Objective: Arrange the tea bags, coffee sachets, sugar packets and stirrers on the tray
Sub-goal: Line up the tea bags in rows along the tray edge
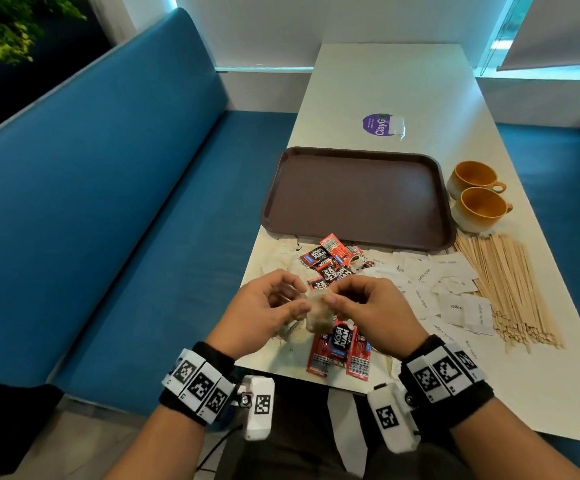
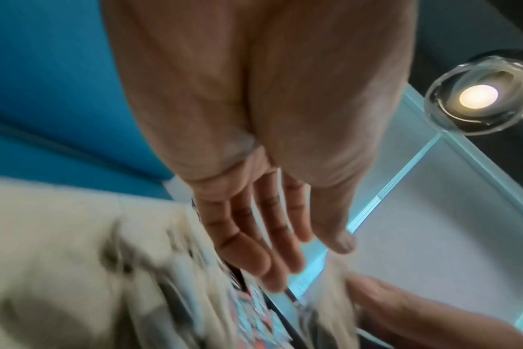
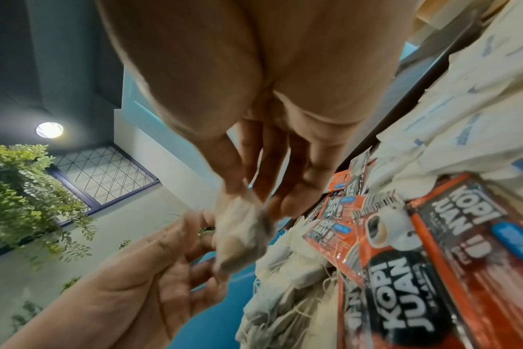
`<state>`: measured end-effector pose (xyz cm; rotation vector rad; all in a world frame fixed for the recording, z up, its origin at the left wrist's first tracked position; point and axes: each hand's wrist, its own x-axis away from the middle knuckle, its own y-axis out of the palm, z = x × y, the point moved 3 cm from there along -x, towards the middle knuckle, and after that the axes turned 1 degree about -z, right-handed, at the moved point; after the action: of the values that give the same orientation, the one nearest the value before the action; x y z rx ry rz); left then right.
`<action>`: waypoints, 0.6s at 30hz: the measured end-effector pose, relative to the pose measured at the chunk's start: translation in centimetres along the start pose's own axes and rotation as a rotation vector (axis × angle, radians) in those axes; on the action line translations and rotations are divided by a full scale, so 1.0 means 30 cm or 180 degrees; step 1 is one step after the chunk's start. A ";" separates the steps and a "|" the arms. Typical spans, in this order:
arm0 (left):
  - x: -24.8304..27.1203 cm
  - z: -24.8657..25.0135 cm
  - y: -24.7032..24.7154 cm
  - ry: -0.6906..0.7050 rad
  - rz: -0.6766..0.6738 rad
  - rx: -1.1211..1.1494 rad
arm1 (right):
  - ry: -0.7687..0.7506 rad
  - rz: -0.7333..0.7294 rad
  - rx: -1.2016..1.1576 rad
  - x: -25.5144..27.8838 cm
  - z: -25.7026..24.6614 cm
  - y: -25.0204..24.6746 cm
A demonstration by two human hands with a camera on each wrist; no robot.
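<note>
A pale tea bag (image 1: 318, 315) hangs between my two hands above the near table edge. My right hand (image 1: 331, 299) pinches its top between thumb and fingers; the right wrist view shows this same tea bag (image 3: 243, 226) dangling from that pinch. My left hand (image 1: 295, 304) has relaxed fingers, and its fingertips (image 3: 205, 236) touch the bag's side. The brown tray (image 1: 357, 199) lies beyond with nothing on it. Red coffee sachets (image 1: 333, 263) lie before the tray, and more sachets (image 1: 338, 351) sit under my hands. White sugar packets (image 1: 449, 289) and wooden stirrers (image 1: 510, 292) lie to the right.
Two orange cups (image 1: 477, 194) stand right of the tray. More tea bags (image 1: 283, 258) lie left of the sachets. A purple sticker (image 1: 380, 124) marks the far table. Blue bench seats (image 1: 125, 202) flank the white table (image 1: 385, 81).
</note>
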<state>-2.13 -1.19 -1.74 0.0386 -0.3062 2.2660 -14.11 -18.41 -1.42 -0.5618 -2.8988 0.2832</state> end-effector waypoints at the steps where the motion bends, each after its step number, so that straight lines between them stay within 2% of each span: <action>1: 0.003 -0.005 -0.026 -0.0004 0.0054 -0.0327 | -0.0038 0.0200 0.0167 0.001 0.004 -0.003; 4: 0.007 -0.039 -0.105 -0.0049 0.0424 -0.1619 | -0.0071 0.0773 0.0367 0.007 0.007 -0.015; 6: 0.015 -0.061 -0.127 -0.0100 0.0573 -0.1957 | -0.0038 0.0832 0.0312 0.008 0.014 -0.013; 9: 0.022 -0.088 -0.106 -0.0111 0.0665 -0.1929 | 0.0144 0.0452 0.0355 -0.001 0.044 0.002; 12: 0.018 -0.102 -0.058 -0.0056 0.0572 -0.2005 | 0.0354 0.0118 0.0342 0.000 0.057 0.029; 18: -0.022 -0.106 -0.015 -0.0276 0.0540 -0.2439 | 0.0413 -0.0047 0.0616 0.008 0.054 0.040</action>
<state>-1.13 -0.66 -4.82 -0.2975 -1.2363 2.1686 -14.25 -17.48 -3.22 -0.5060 -2.7106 0.4990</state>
